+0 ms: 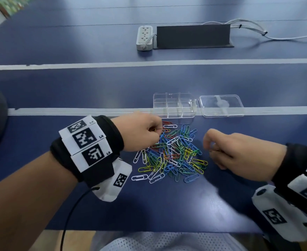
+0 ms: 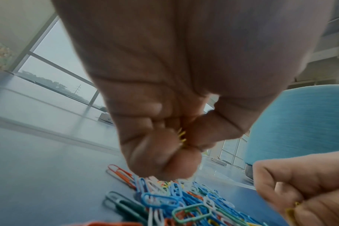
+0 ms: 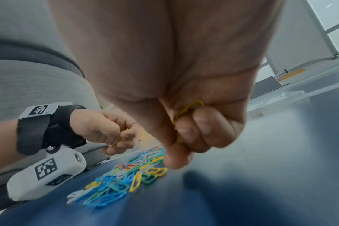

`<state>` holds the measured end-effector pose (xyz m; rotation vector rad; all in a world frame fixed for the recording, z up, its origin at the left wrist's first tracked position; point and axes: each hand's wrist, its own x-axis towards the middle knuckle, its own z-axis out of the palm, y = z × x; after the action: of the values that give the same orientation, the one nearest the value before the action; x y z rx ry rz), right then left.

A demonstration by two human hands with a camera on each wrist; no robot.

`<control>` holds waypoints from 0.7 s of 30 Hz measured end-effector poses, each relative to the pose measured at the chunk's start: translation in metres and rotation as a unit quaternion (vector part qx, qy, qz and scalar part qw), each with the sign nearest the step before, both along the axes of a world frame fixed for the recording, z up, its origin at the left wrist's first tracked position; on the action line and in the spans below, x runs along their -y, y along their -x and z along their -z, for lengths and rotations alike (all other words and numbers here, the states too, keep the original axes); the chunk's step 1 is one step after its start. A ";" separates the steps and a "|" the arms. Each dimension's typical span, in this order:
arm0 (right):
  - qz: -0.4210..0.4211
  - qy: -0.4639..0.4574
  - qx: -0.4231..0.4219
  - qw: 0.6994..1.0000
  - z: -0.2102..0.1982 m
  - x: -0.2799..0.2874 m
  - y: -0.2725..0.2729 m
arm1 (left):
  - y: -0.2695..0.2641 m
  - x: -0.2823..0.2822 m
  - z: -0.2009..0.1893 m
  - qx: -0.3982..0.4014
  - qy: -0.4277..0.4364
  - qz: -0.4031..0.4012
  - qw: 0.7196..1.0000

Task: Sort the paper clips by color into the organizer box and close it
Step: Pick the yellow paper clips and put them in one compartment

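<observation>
A heap of paper clips [image 1: 172, 153] in blue, green, yellow, red, orange and white lies on the blue table, also seen as the heap [image 2: 184, 203] and the heap [image 3: 126, 175]. My left hand [image 1: 145, 132] hovers over the heap's left edge, fingers curled round yellow clips [image 2: 181, 136]. My right hand [image 1: 219, 149] sits just right of the heap and grips yellow clips [image 3: 186, 111] in its curled fingers. Behind the heap stands the clear organizer box [image 1: 174, 105], compartments open, its lid [image 1: 221, 105] lying flat to its right.
A white power strip [image 1: 144, 38] and a dark upright panel [image 1: 192, 36] with white cables [image 1: 257, 30] sit far back. White tape lines [image 1: 95, 65] cross the table. The near table edge [image 1: 149, 230] runs along my lap.
</observation>
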<state>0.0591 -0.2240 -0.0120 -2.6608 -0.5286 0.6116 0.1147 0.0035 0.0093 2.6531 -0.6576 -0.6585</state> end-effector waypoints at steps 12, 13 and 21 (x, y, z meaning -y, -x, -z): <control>-0.003 0.022 -0.016 1.000 -0.006 -0.025 -0.002 | 0.024 -0.020 0.012 0.036 -0.119 0.115 0.986; -0.009 0.026 -0.017 0.999 -0.007 -0.027 -0.002 | 0.024 -0.019 0.011 0.044 -0.121 0.117 0.985; 0.031 0.006 -0.008 0.999 -0.022 -0.031 -0.020 | 0.028 -0.020 0.012 0.030 -0.133 0.103 0.985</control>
<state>0.0794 -0.1934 0.0105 -2.6694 -0.4377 0.6196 0.0864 0.0236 -0.0025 2.8834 -0.9312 -0.7724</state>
